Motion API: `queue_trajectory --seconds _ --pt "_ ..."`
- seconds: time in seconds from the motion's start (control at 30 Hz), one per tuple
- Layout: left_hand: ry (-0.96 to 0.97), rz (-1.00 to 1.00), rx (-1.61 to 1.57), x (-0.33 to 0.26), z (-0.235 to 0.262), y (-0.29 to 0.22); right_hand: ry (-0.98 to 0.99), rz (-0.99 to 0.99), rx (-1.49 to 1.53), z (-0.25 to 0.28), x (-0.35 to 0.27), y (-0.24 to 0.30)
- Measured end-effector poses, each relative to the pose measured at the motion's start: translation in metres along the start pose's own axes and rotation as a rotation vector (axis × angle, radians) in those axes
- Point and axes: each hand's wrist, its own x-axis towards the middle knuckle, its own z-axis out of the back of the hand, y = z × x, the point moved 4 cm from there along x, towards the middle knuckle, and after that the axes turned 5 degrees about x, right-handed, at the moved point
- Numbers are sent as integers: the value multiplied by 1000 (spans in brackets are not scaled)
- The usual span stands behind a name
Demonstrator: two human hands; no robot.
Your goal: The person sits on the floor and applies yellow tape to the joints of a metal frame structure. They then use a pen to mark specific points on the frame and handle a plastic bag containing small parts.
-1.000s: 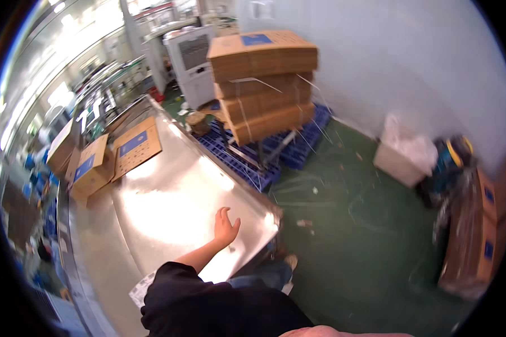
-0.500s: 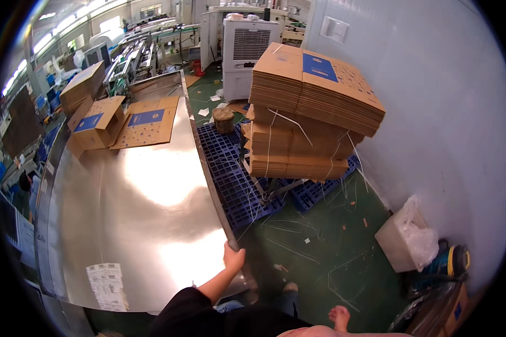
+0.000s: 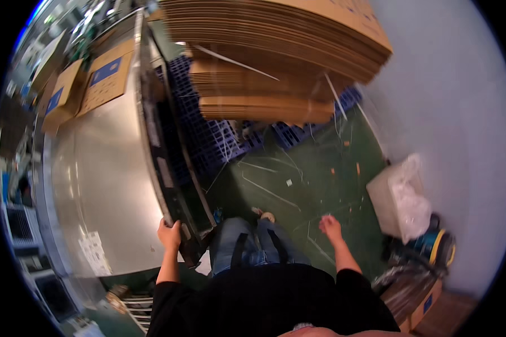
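My left hand point(image 3: 169, 235) grips the near right edge of the metal table point(image 3: 111, 185), fingers on the rim and thumb at its outer side. Out over the green floor hangs my right hand point(image 3: 330, 227), fingers loosely curled and slightly apart, with nothing visible in it. Ahead of me a tall stack of flattened cardboard boxes point(image 3: 275, 39) rises, with loose white straps hanging down. Near the left hand, some printed paper sheets point(image 3: 94, 253) lie on the tabletop.
Beneath the stack are blue plastic pallets point(image 3: 208, 140). An opened carton point(image 3: 64, 95) and a flat box point(image 3: 105, 76) lie on the table's far end. By the right wall stand a white bin point(image 3: 391, 196) with plastic film and a teal-yellow machine point(image 3: 436, 247). Straps litter the floor.
The view has tilted downward and come closer to the cardboard stack. My left hand stays on the table edge. My right hand has come further into view on the right.
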Motion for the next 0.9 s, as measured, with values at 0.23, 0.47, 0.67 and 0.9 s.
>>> queue_trajectory --seconds 0.23,0.47,0.67,0.9 --pt "73 30 27 -11 -39 -8 -29 -519 -10 27 -19 -139" --pt "-51 141 308 -2 -22 -25 291 -470 -456 -58 -5 -114" --pt "55 156 137 -7 -24 2 336 154 -822 -214 109 81" --pt "-9 199 -19 -3 -33 6 784 703 -709 -483 136 306"
